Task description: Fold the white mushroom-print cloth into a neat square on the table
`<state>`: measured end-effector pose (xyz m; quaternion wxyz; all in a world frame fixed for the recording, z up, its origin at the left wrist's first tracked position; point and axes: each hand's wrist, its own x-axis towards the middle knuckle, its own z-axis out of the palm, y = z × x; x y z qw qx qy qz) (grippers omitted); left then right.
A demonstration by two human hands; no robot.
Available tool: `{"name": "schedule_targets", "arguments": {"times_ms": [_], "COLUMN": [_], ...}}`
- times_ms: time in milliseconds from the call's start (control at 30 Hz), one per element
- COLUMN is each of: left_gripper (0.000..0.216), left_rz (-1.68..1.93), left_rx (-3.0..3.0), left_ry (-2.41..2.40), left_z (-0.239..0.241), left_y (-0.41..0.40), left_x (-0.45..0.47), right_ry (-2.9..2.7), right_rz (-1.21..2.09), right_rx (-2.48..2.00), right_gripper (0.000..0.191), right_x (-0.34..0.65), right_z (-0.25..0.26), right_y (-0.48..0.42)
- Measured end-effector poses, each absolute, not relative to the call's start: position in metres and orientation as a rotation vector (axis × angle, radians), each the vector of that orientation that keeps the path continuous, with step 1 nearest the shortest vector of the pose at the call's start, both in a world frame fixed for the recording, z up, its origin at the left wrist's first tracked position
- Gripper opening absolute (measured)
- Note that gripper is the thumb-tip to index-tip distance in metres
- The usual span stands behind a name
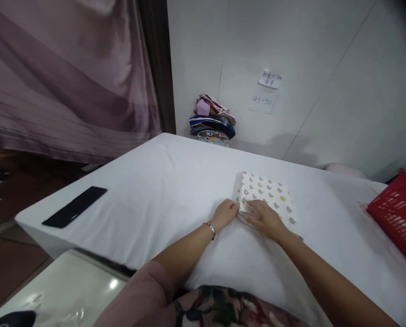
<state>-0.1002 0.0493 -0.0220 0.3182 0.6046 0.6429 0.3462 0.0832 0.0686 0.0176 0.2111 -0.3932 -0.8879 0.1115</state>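
A folded white cloth [269,193] with small grey animal-head prints and one yellow print lies in a neat rectangle on the white-covered table [137,181]. At its near left corner, my left hand [226,213] has its fingers curled closed on the cloth's edge; a bracelet [210,230] circles that wrist. My right hand [264,220] rests on the near part of the cloth, fingers stretched out and thumb apart, touching the top layer. The fingertips of both hands are close together, and part of the cloth's near edge is hidden under the right hand.
A stack of folded fabrics [212,120] stands past the table's far edge, against the wall. A black flat object [75,207] lies at the table's left end. At the right sits a red plastic basket [398,213]. A pale glossy surface [69,286] adjoins the front left.
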Motion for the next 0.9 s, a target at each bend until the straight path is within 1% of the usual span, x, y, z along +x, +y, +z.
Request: {"name": "schedule_targets", "arguments": {"times_ms": [100, 200, 267, 533, 667, 733, 833, 900], "left_gripper": [0.029, 0.022, 0.021, 0.021, 0.024, 0.026, 0.027, 0.026], "left_rz": [0.956, 1.000, 1.018, 1.020, 1.010, 1.013, 1.030, 1.050], "left_rx": [1.703, 1.753, 1.767, 1.727, 1.703, 1.712, 1.705, 1.671], "left_ry": [1.605, 1.541, 1.529, 1.517, 1.490, 1.465, 1.438, 1.420], "left_z": [-0.029, -0.035, -0.037, -0.037, -0.033, -0.031, -0.031, -0.032], "left_y": [0.049, 0.049, 0.050, 0.049, 0.048, 0.047, 0.047, 0.049], "left_x": [-0.102, -0.103, -0.103, -0.101, -0.101, -0.101, -0.102, -0.103], "right_ry": [-2.566, -2.555, -2.534, -2.457, -2.444, -2.383, -2.206, -2.066], "right_rz": [0.055, -0.106, -0.124, 0.177, 0.169, 0.198, 0.394, 0.540], "right_rx": [-1.046, -1.082, -1.091, -1.212, -1.217, -1.240, -1.335, -1.400], "right_gripper": [0.048, 0.049, 0.048, 0.046, 0.052, 0.046, 0.028, 0.029], "right_x": [0.075, 0.072, 0.071, 0.073, 0.069, 0.067, 0.065, 0.065], "right_z": [0.003, -0.009, -0.013, -0.010, -0.009, -0.009, -0.008, -0.008], "right_y": [0.066, 0.066, 0.067, 0.069, 0.063, 0.061, 0.062, 0.064]}}
